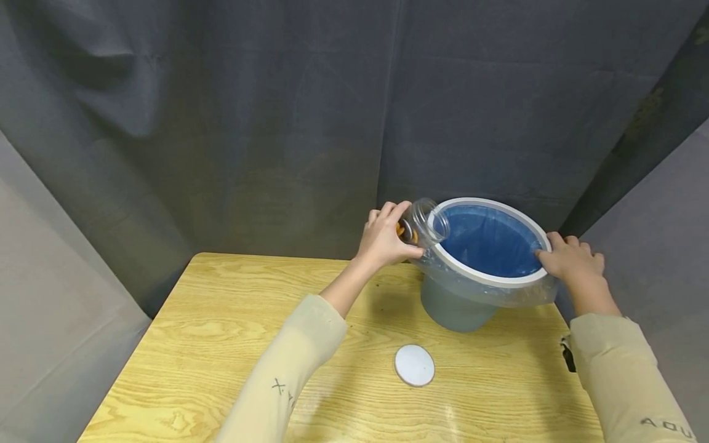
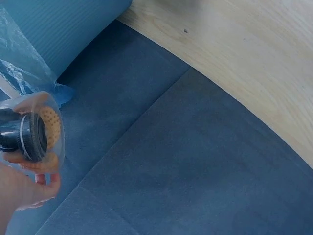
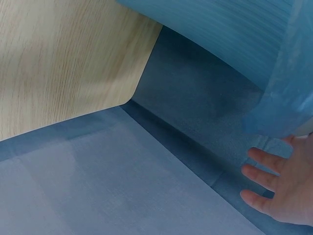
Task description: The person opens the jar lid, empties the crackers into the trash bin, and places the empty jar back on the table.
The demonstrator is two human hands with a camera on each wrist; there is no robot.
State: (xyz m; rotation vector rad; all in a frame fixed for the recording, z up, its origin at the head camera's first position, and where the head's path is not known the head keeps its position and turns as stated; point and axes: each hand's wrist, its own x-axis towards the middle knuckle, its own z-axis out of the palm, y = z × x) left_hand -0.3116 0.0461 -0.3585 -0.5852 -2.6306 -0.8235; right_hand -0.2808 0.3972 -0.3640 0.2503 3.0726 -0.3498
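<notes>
My left hand [image 1: 383, 237] grips a clear jar [image 1: 434, 221], tipped on its side with its mouth over the left rim of a lined blue trash can [image 1: 462, 311]. In the left wrist view, an orange dotted piece [image 2: 50, 125] like a biscuit and a dark cylindrical thing [image 2: 33, 137] with a pale band show inside the jar. My right hand [image 1: 573, 258] holds the can's right rim, thumb over the inner side and other fingers outside. In the right wrist view those fingers [image 3: 264, 177] are spread, with the thumb hidden.
A white round disc [image 1: 414, 365] lies flat on the wooden table [image 1: 232, 332] in front of the can. The can's clear plastic liner [image 1: 520, 295] hangs over its white rim [image 1: 476, 277]. Dark grey cloth [image 1: 277, 123] hangs behind the table, and paler panels flank it.
</notes>
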